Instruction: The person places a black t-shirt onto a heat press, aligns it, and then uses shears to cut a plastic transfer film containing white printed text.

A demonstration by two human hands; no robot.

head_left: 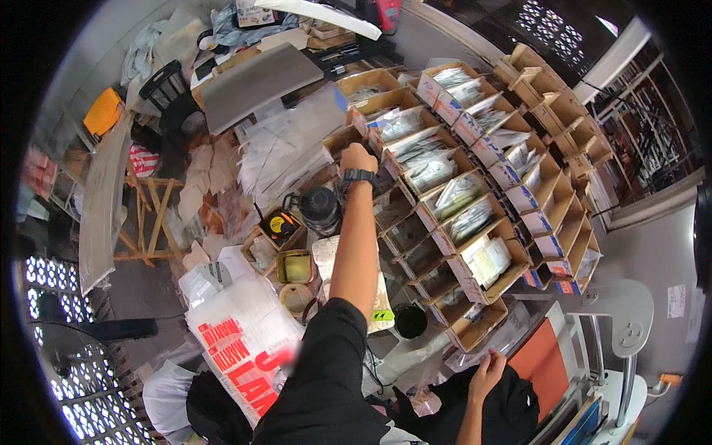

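Your right hand (487, 371) is hanging low and near, by your dark lap, fingers loose and open, gripping nothing. Your left hand (358, 158) is stretching far out w/ arm straight, watch on the wrist, curled at the mouth of a cardboard bin (343, 140) on the left edge of the bin rack (475, 222); can't tell if it's pinching anything, the knuckles are hiding the fingertips.

Going near to far: a black cup (409, 320) is sitting just right of your arm, small tins (294, 266) and a tape measure (281, 223) left of it, a dark jar (320, 208) close under your wrist, then the rack w/ clear packets (456, 194) in the slots.

Looks like you're mid-pick at that bin. Next move prob. needs a firm pinch on one packet, then a clean lift w/o dragging its neighbours out.
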